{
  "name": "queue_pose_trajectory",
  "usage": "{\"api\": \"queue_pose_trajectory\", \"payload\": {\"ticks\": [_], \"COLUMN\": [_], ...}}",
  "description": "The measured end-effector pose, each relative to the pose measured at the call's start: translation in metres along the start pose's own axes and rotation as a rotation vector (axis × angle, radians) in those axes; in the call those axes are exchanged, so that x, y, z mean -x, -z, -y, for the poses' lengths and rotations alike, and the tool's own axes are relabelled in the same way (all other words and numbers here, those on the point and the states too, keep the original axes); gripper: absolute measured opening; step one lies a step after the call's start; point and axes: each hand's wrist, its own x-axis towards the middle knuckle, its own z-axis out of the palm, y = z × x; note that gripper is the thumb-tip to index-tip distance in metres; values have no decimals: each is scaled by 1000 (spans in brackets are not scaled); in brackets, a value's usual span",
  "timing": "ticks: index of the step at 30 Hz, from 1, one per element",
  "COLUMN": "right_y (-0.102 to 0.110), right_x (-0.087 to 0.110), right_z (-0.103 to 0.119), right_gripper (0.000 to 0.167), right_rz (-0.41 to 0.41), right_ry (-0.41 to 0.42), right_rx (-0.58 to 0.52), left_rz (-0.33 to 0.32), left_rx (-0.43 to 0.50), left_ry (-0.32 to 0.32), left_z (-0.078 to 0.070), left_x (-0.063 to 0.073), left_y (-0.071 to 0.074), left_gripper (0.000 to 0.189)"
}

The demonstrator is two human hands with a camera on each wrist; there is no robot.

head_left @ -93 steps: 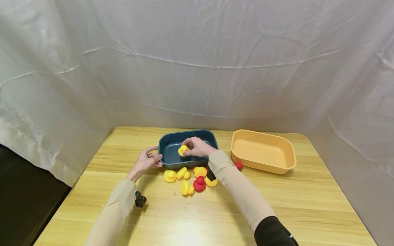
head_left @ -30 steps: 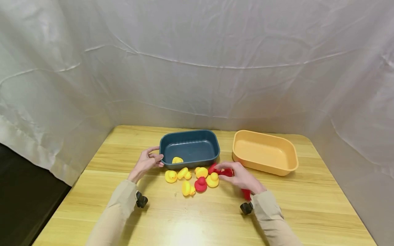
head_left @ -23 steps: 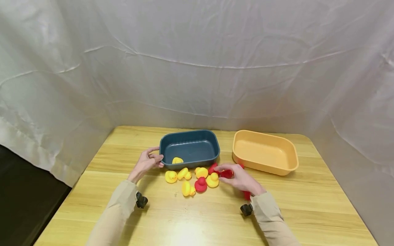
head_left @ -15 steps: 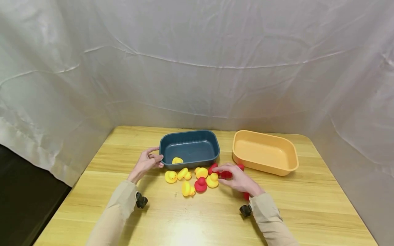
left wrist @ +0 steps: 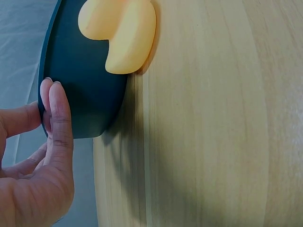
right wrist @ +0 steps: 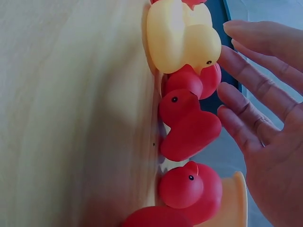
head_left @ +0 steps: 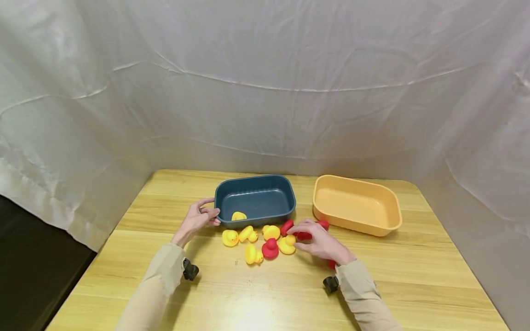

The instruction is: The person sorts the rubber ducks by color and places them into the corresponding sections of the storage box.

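My left hand (head_left: 197,219) holds the left end of the dark blue bin (head_left: 258,219), thumb and fingers on either side of its rim in the left wrist view. One yellow rubber duck (head_left: 239,215) lies inside that bin. Over the ducks in front of it, my right hand (head_left: 319,240) reaches with spread fingers. Its thumb and index fingertips (right wrist: 226,56) are at the head of a yellow rubber duck (head_left: 287,245), not curled round it; contact is hard to tell. Red rubber ducks (right wrist: 189,127) lie under and beside this hand, partly hidden in the head view.
Several yellow ducks (head_left: 230,237) and a red duck (head_left: 270,248) lie on the wooden table (head_left: 232,294) before the blue bin. An orange bin (head_left: 356,225) stands at right with no duck visible inside. A pale curtain (head_left: 265,115) encloses the back and sides.
My right hand left a yellow duck in the blue bin and moved right to the ducks on the table. The yellow duck by its fingertips has just turned and shifted slightly. My left hand stayed.
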Motion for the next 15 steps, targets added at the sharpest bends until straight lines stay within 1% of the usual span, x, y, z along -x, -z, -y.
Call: {"api": "queue_pose_trajectory", "payload": {"ticks": [7, 15], "right_y": [1, 0], "right_x": [0, -3], "right_z": [-1, -1], "right_gripper": [31, 30], "right_rz": [19, 77], "right_ry": [23, -17], "right_rx": [34, 54], "left_rz": [8, 4], "left_rx": [-7, 5], "left_ry": [-14, -11], "left_z": [-2, -2], "left_x": [2, 2], "left_y": [0, 0], "left_gripper": [62, 63]}}
